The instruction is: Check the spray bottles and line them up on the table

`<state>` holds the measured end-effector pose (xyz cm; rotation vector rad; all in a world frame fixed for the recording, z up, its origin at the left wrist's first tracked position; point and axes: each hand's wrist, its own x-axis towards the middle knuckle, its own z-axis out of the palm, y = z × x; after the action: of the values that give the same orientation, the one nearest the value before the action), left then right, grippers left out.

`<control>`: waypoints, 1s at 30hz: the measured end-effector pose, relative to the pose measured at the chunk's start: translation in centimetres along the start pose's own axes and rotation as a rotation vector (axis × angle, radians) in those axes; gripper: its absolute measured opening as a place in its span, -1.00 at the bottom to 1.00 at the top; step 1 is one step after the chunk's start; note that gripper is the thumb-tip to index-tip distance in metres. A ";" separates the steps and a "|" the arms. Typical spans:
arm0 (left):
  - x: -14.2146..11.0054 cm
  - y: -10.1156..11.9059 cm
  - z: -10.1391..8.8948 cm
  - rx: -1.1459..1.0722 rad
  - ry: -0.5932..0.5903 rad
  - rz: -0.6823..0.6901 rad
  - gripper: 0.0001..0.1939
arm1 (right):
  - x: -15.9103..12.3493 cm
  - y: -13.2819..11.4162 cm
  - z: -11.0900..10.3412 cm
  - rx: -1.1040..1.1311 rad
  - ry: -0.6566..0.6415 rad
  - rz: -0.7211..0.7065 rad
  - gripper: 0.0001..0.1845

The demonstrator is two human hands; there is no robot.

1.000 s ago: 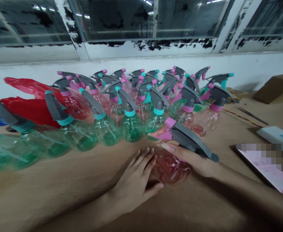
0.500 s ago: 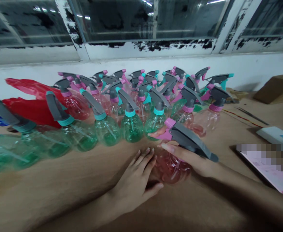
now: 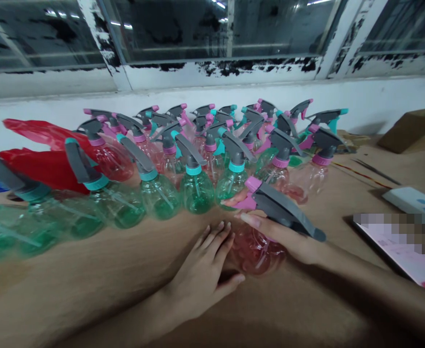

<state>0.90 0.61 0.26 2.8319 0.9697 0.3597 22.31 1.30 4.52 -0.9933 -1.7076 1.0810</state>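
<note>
A pink spray bottle (image 3: 258,253) with a grey and pink trigger head stands on the table in front of me. My right hand (image 3: 275,232) is closed around its neck just under the head, with a finger by the pink trigger; part of the grip is hidden behind the head. Flat on the table lies my left hand (image 3: 207,268), fingers extended, close against the bottle's left side and holding nothing. Right behind my hands is a row of green spray bottles (image 3: 197,193) with turquoise collars.
Several more pink and green spray bottles (image 3: 114,162) crowd back toward the wall. A red plastic bag (image 3: 41,166) lies at left. At right are a phone-like device (image 3: 389,251), a white box (image 3: 411,200), tweezers (image 3: 375,171) and a brown cardboard box (image 3: 411,130).
The view has shifted very slightly. Both hands and the pink spray bottle keep practically the same position and grip.
</note>
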 end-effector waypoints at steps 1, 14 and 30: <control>0.0 0.0 0.0 0.003 -0.010 -0.001 -0.37 | 0.1 -0.4 0.0 -0.011 -0.012 -0.010 -0.75; -0.2 0.0 0.0 0.072 -0.031 0.013 -0.33 | 0.2 -3.5 -0.1 -0.266 0.169 -0.141 -0.82; -0.1 -0.1 0.0 0.044 -0.002 0.011 -0.36 | 0.4 -2.2 0.0 -0.022 0.068 -0.077 -0.74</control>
<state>0.74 0.63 0.19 2.8773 0.9740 0.3402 21.79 0.96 6.65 -0.9594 -1.6922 0.9699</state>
